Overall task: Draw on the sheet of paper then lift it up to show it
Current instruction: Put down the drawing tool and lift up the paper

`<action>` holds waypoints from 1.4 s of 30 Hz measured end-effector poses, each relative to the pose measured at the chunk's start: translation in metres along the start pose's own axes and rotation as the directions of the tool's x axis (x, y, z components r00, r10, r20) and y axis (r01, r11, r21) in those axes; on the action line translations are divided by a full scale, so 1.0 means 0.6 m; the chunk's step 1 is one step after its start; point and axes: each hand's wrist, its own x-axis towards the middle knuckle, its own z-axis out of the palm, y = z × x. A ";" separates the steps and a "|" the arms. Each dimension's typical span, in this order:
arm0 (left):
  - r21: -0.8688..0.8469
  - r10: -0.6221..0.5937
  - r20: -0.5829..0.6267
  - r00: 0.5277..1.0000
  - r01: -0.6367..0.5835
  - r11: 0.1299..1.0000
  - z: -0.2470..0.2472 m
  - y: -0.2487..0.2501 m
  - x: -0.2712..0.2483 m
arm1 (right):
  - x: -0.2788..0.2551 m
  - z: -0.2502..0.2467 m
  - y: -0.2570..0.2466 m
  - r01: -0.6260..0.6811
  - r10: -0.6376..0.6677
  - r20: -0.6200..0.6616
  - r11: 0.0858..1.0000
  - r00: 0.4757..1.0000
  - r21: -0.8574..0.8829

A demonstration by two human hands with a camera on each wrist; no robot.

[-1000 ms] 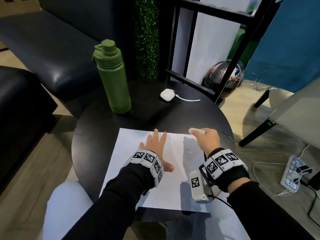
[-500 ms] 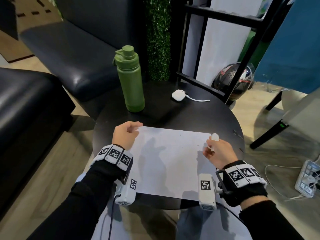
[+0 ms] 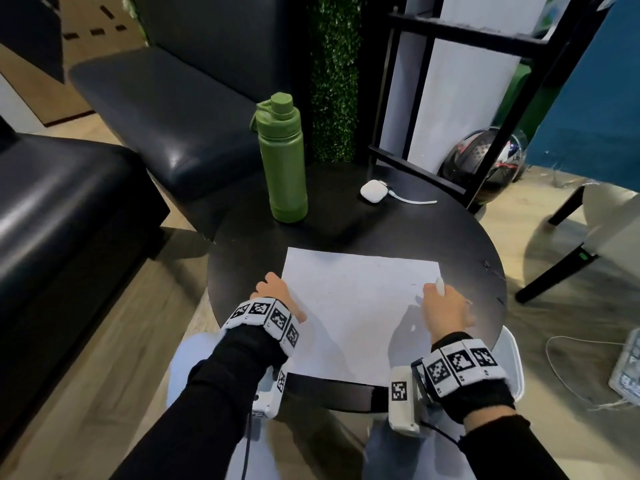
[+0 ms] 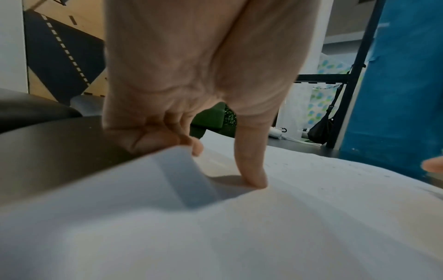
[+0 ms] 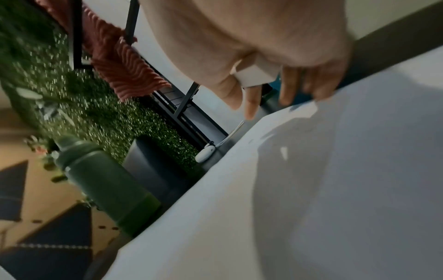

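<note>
A white sheet of paper [image 3: 356, 306] lies on the round black table [image 3: 346, 223]. My left hand [image 3: 277, 296] is at the sheet's left edge. In the left wrist view its thumb [image 4: 251, 176] presses on top of the paper [image 4: 263, 227] while the curled fingers [image 4: 167, 136] sit under the slightly raised edge. My right hand [image 3: 446, 306] is at the right edge and grips a white pen [image 3: 440, 286]. In the right wrist view the pen [image 5: 254, 76] is clamped against the palm and the fingertips [image 5: 287, 98] reach the paper's edge [image 5: 311, 189].
A green bottle [image 3: 284, 161] and a white earbud case [image 3: 372, 191] with a cable stand on the far half of the table. Dark sofas [image 3: 173, 116] lie left, and a black rack [image 3: 485, 133] with a helmet [image 3: 474, 157] stands behind. A power strip [image 3: 628, 368] lies on the floor at the right.
My left hand left its flat rest on the paper's middle and went to the left edge, now pinching it. My right hand carried the pen to the right edge.
</note>
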 end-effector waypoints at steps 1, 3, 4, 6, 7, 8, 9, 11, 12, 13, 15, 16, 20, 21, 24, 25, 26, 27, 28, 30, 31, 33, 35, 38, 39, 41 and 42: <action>-0.015 -0.002 -0.010 1.000 0.002 1.000 -0.001 0.003 0.003 | 0.004 -0.002 0.000 -0.039 0.032 -0.054 0.992 0.998 -0.122; -0.067 -0.020 -0.017 1.000 0.018 0.998 -0.003 0.003 0.009 | 0.005 -0.006 -0.001 -0.064 0.054 -0.043 0.956 0.998 -0.286; -0.095 -0.029 -0.015 0.999 0.027 0.995 -0.004 0.001 0.012 | 0.005 -0.009 -0.004 -0.062 0.058 -0.022 0.943 0.998 -0.326; -0.131 -0.053 -0.021 0.998 0.050 0.990 -0.004 -0.002 0.015 | 0.009 -0.012 -0.010 -0.036 0.048 0.028 0.942 0.998 -0.332; -0.146 -0.070 -0.030 0.997 0.064 0.987 -0.004 -0.004 0.017 | 0.008 -0.015 -0.016 -0.009 0.026 0.048 0.947 0.998 -0.320; -0.177 -0.082 -0.034 0.996 0.075 0.981 -0.004 -0.005 0.020 | 0.012 -0.019 -0.020 0.035 -0.019 0.056 0.954 0.998 -0.297; -0.234 -0.085 -0.028 0.996 0.076 0.969 -0.006 -0.005 0.022 | 0.015 -0.025 -0.025 0.056 -0.040 0.071 0.969 0.997 -0.240; -0.385 -0.061 0.001 0.998 0.057 0.921 -0.009 -0.003 0.028 | 0.017 -0.031 -0.038 0.095 -0.069 0.123 0.971 0.990 -0.221; -0.439 -0.038 -0.001 0.999 0.034 0.898 -0.012 -0.002 0.029 | 0.014 -0.032 -0.040 0.178 -0.140 0.146 0.938 0.979 -0.298; -0.470 -0.012 -0.024 1.000 -0.001 0.883 -0.016 -0.003 0.029 | 0.015 -0.033 -0.040 0.232 -0.177 0.184 0.910 0.967 -0.345; -0.501 0.043 -0.074 0.996 -0.074 0.862 -0.023 -0.004 0.029 | 0.020 -0.043 -0.048 0.129 -0.096 0.222 0.982 0.970 -0.141; -0.513 0.070 -0.092 0.993 -0.108 0.851 -0.027 -0.004 0.028 | 0.023 -0.048 -0.049 0.073 -0.068 0.200 0.997 0.978 -0.018; -0.568 0.163 -0.196 0.967 -0.247 0.785 -0.061 -0.001 0.019 | 0.034 -0.067 -0.049 0.192 -0.190 0.148 0.981 0.971 0.003; -0.564 0.187 -0.239 0.953 -0.293 0.772 -0.073 0.001 0.015 | 0.031 -0.075 -0.054 0.227 -0.226 0.111 0.974 0.968 0.009; -0.578 0.242 -0.382 0.892 -0.435 0.691 -0.102 0.010 0.003 | 0.013 -0.103 -0.079 0.353 -0.354 -0.010 0.931 0.935 0.087; -0.628 0.246 -0.403 0.881 -0.462 0.626 -0.108 0.013 0.001 | 0.010 -0.110 -0.088 0.404 -0.401 -0.050 0.912 0.915 0.076; -0.690 0.250 -0.421 0.872 -0.487 0.536 -0.112 0.015 -0.001 | 0.009 -0.119 -0.096 0.464 -0.460 -0.079 0.885 0.885 0.046; -0.738 0.249 -0.442 0.862 -0.507 0.444 -0.113 0.017 -0.002 | 0.006 -0.128 -0.102 0.515 -0.512 -0.101 0.857 0.853 0.014; -0.764 0.245 -0.457 0.855 -0.519 0.383 -0.114 0.019 -0.003 | 0.002 -0.135 -0.107 0.562 -0.560 -0.119 0.827 0.820 -0.024; -0.772 0.245 -0.483 0.841 -0.541 0.335 -0.112 0.024 -0.007 | -0.006 -0.146 -0.114 0.625 -0.627 -0.144 0.778 0.765 -0.065; -0.775 0.253 -0.487 0.836 -0.547 0.316 -0.110 0.027 -0.010 | -0.010 -0.150 -0.115 0.649 -0.651 -0.155 0.758 0.743 -0.070; -0.776 0.290 -0.457 0.841 -0.536 0.331 -0.102 0.031 -0.014 | -0.014 -0.147 -0.111 0.688 -0.700 -0.162 0.714 0.695 -0.130; -0.701 0.340 -0.407 0.848 -0.529 0.479 -0.089 0.032 -0.014 | -0.011 -0.139 -0.099 0.690 -0.729 -0.088 0.674 0.679 -0.263; -0.633 0.337 -0.440 0.832 -0.554 0.541 -0.073 0.031 -0.019 | -0.009 -0.133 -0.085 0.696 -0.750 -0.017 0.621 0.661 -0.360; -0.611 0.306 -0.502 0.809 -0.583 0.535 -0.074 0.032 -0.024 | -0.013 -0.137 -0.084 0.709 -0.770 -0.052 0.611 0.637 -0.352; -0.582 0.236 -0.611 0.756 -0.630 0.514 -0.078 0.037 -0.036 | -0.028 -0.142 -0.085 0.763 -0.819 -0.183 0.574 0.545 -0.297; -0.568 0.223 -0.634 0.741 -0.641 0.516 -0.079 0.039 -0.042 | -0.034 -0.143 -0.084 0.793 -0.836 -0.228 0.547 0.500 -0.268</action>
